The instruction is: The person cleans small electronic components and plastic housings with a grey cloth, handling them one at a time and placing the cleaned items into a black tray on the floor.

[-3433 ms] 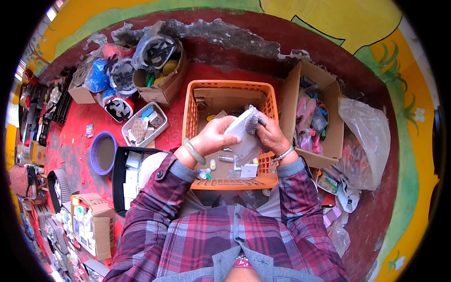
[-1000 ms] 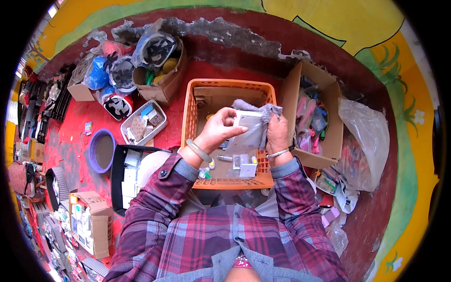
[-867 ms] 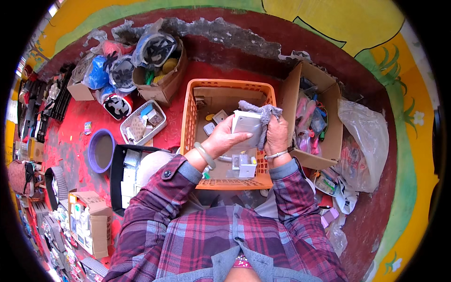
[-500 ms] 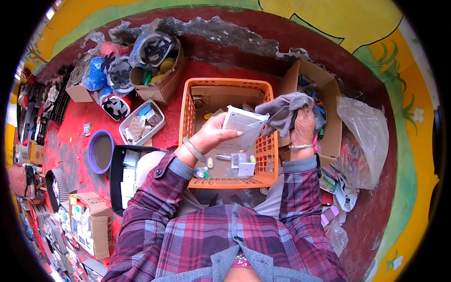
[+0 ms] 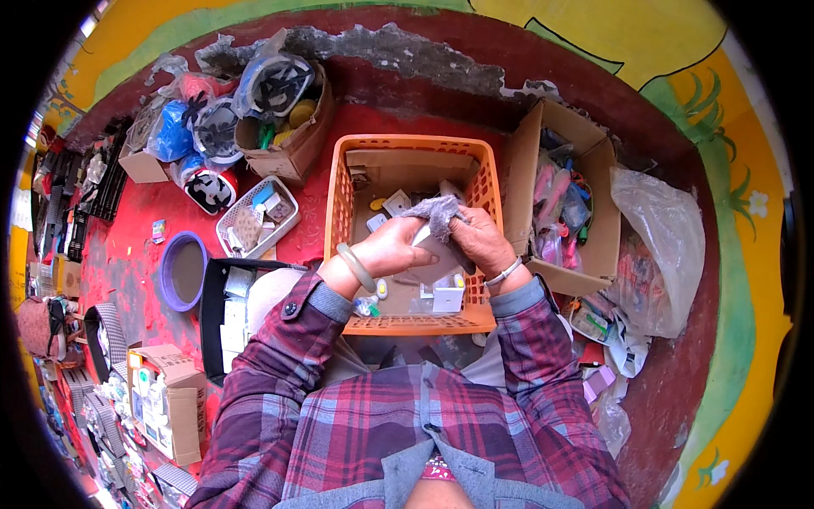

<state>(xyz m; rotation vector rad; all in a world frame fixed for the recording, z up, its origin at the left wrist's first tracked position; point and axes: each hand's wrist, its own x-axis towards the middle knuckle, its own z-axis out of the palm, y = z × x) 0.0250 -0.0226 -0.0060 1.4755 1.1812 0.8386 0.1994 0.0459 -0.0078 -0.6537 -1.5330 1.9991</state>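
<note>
While the left hand (image 5: 383, 253) grips a flat white box (image 5: 442, 254) above the orange plastic basket (image 5: 424, 326), nearer its right edge, the right hand (image 5: 489, 243) clasps fluffy grey cloth (image 5: 435, 209) hiding part of the box's unreadable face.

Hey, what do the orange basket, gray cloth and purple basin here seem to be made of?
The orange basket looks like slightly glossy molded plastic: its walls have regular holes. The gray cloth seems a soft, matte, fuzzy fabric, perhaps terry, since it folds limply. The purple basin looks smooth, probably plastic, given its evenly colored rim, though coated metal is possible.
</note>
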